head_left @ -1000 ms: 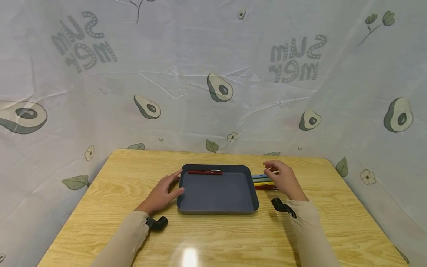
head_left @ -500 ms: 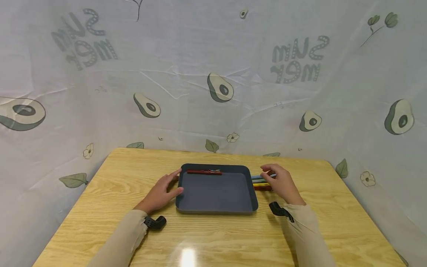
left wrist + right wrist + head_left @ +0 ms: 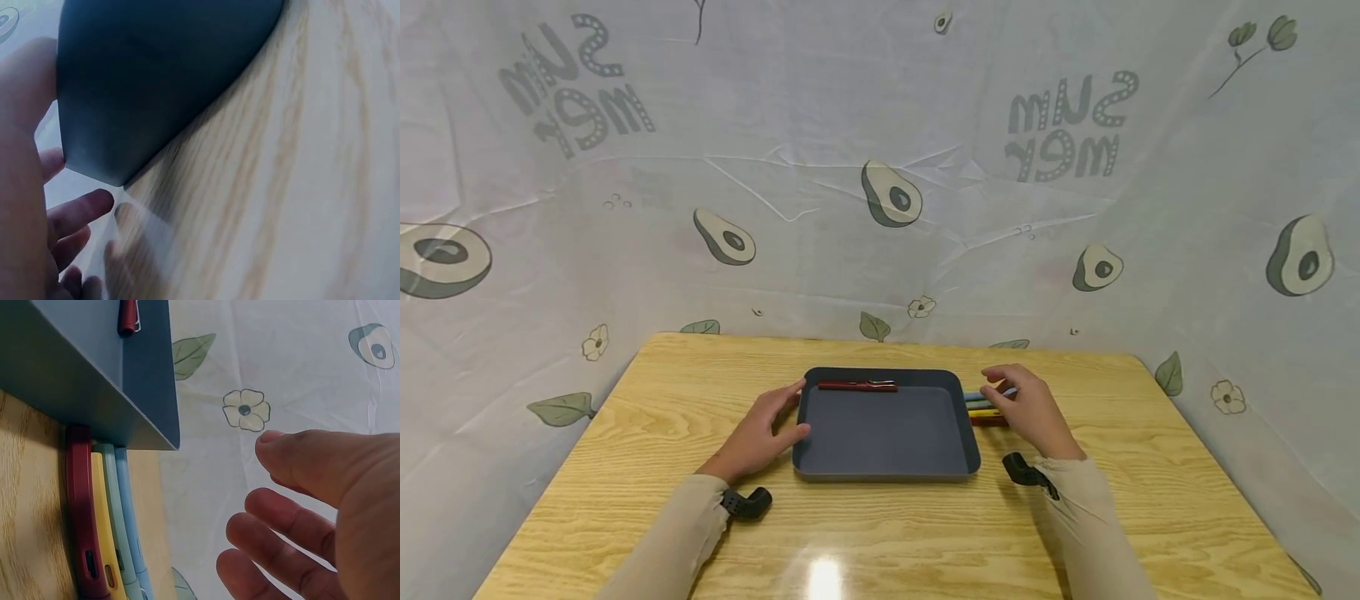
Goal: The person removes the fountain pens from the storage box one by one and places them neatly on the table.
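Observation:
A dark blue-grey tray [image 3: 887,462] sits mid-table, and a red pen [image 3: 857,386] lies along its far wall. My left hand [image 3: 767,427] rests flat against the tray's left rim [image 3: 156,81], its fingers [image 3: 78,209] relaxed on the table. Blue, teal, yellow and red pens [image 3: 983,408] lie side by side just right of the tray. My right hand [image 3: 1026,410] hovers over them, holding nothing. In the right wrist view the four pens [image 3: 103,537] lie beside the tray wall [image 3: 94,381], and the right hand's fingers [image 3: 294,519] are loosely bent and apart from them.
The wooden table [image 3: 887,533] has bare surface in front of the tray and on both sides. A white avocado-print cloth [image 3: 880,208] hangs behind and around it. The table's far edge [image 3: 887,340] meets the cloth.
My right hand has drifted left and lower, closer to the pens beside the tray. The left hand and the tray have stayed put.

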The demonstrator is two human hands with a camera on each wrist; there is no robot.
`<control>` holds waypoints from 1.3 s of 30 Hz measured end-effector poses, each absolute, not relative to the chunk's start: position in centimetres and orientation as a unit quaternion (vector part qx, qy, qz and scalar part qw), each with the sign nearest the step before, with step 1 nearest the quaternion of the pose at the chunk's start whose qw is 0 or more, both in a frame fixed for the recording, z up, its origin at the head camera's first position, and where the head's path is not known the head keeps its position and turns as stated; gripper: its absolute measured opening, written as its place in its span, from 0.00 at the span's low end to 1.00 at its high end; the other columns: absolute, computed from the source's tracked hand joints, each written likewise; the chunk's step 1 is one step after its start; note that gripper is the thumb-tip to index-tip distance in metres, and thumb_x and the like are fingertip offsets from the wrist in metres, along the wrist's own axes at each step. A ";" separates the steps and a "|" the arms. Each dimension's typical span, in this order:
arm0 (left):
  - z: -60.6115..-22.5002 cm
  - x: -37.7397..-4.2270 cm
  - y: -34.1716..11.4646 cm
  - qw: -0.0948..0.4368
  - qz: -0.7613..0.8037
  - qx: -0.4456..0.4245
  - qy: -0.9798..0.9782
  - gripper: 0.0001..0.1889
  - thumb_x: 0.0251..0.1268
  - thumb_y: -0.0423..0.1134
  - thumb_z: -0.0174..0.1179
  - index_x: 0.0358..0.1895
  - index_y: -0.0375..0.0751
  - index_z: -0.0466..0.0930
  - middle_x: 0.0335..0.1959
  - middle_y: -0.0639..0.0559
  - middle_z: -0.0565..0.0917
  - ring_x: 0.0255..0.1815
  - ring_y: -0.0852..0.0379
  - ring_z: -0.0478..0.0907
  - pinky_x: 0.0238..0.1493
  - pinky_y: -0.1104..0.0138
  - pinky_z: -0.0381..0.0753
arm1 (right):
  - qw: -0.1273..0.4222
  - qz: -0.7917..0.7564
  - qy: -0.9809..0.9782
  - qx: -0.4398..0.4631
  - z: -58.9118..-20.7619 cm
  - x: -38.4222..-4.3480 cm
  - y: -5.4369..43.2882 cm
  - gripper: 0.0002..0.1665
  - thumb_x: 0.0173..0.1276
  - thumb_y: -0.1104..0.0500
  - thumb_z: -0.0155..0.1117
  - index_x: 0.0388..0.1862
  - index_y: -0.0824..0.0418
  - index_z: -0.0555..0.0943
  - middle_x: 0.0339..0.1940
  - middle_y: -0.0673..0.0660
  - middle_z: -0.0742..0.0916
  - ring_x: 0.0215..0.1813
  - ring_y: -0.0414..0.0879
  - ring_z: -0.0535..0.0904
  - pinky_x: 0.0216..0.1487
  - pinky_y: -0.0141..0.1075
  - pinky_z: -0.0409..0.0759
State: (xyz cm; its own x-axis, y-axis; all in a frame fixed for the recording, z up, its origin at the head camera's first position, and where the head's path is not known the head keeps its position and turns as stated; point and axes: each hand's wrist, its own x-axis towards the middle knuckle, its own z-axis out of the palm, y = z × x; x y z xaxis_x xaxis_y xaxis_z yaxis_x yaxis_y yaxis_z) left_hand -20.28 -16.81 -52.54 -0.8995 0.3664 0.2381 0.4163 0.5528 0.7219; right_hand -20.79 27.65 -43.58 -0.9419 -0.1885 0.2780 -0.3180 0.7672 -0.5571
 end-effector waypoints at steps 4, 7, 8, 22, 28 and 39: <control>-52.4 -20.3 -16.7 0.047 -0.395 -0.232 -0.887 0.42 0.72 0.53 0.66 0.83 0.47 0.58 0.75 0.41 0.71 0.77 0.39 0.64 0.81 0.37 0.39 | 0.107 0.306 -0.936 0.136 -43.7 -20.8 27.7 0.18 0.76 0.60 0.66 0.62 0.63 0.83 0.56 0.64 0.85 0.49 0.56 0.84 0.50 0.52 0.86; -52.3 -20.2 -16.6 0.049 -0.382 -0.233 -0.893 0.42 0.72 0.55 0.65 0.83 0.46 0.58 0.75 0.41 0.72 0.78 0.40 0.65 0.82 0.37 0.34 | 0.108 0.304 -0.937 0.137 -43.7 -20.9 27.7 0.18 0.76 0.60 0.66 0.61 0.63 0.83 0.56 0.64 0.85 0.49 0.56 0.84 0.49 0.52 0.87; -52.3 -20.2 -16.6 0.048 -0.379 -0.232 -0.894 0.42 0.72 0.55 0.65 0.83 0.46 0.58 0.75 0.42 0.72 0.78 0.40 0.65 0.82 0.38 0.34 | 0.108 0.304 -0.936 0.137 -43.7 -20.9 27.7 0.18 0.76 0.60 0.66 0.61 0.63 0.83 0.56 0.64 0.85 0.48 0.55 0.84 0.49 0.52 0.87; -52.7 -20.2 -16.6 0.055 -0.377 -0.234 -0.894 0.41 0.74 0.56 0.63 0.83 0.46 0.58 0.75 0.43 0.72 0.76 0.42 0.68 0.82 0.39 0.38 | 0.106 0.306 -0.934 0.151 -44.4 -21.0 27.4 0.19 0.75 0.60 0.68 0.62 0.62 0.83 0.56 0.62 0.85 0.46 0.51 0.83 0.46 0.46 0.85; -52.6 -20.1 -16.6 0.056 -0.381 -0.237 -0.892 0.41 0.73 0.57 0.63 0.83 0.46 0.58 0.75 0.42 0.72 0.76 0.42 0.68 0.82 0.38 0.39 | 0.106 0.299 -0.936 0.154 -44.2 -20.8 26.9 0.19 0.75 0.59 0.68 0.62 0.62 0.83 0.54 0.61 0.86 0.45 0.50 0.83 0.44 0.45 0.85; -52.4 -20.3 -16.6 0.047 -0.376 -0.236 -0.895 0.42 0.73 0.57 0.63 0.84 0.49 0.56 0.76 0.43 0.71 0.77 0.42 0.67 0.82 0.40 0.38 | 0.100 0.309 -0.931 0.163 -44.1 -20.6 25.9 0.19 0.75 0.60 0.68 0.62 0.63 0.83 0.56 0.62 0.85 0.45 0.50 0.84 0.46 0.47 0.86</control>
State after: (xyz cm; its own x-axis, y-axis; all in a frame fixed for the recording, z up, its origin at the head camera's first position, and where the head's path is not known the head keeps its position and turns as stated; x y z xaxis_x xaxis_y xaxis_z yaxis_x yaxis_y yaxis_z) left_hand -20.26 -16.64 -52.37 -0.8840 0.3877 0.2613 0.4579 0.6054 0.6510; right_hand -20.58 25.89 -44.07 -0.9269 -0.2412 0.2876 -0.3653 0.7555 -0.5439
